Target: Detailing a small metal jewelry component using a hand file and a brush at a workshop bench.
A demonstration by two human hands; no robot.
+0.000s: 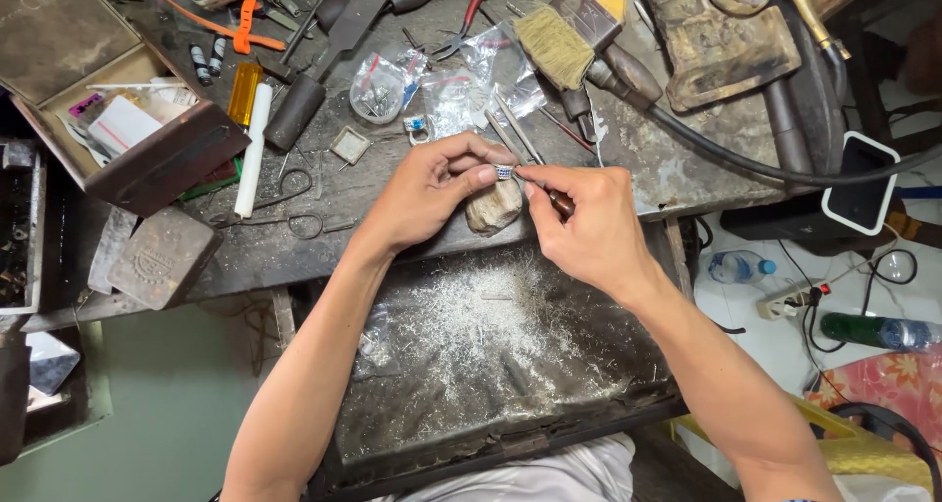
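Head view, looking straight down: I've got my left hand (432, 193) pinching a small silver ring with a blue band (504, 171) between thumb and forefinger, right over the worn wooden bench peg (494, 209) that juts from the edge of the cluttered dark metal surface (648, 168). My right hand (581, 229) is clenched round a slim metal tool with a dark handle (549, 196), its tip touching the ring. Ring sits between both hands, just above the peg.

Below the hands, a dark metal catch tray (608, 384) is dusted with pale silvery filings. Just beyond the fingers lie long steel tweezers (512, 129) and clear plastic bags of small parts (446, 90). Further back, two flat bristle brushes (569, 36) lie side by side, and red-handled pliers (471, 16) near them. Left on the surface: an open brown metal box (147, 139), a white plastic tube (253, 149), an amber plastic cylinder (244, 92). Right of the surface, on the floor, a clear plastic water bottle (738, 265) and a white power strip (790, 301).
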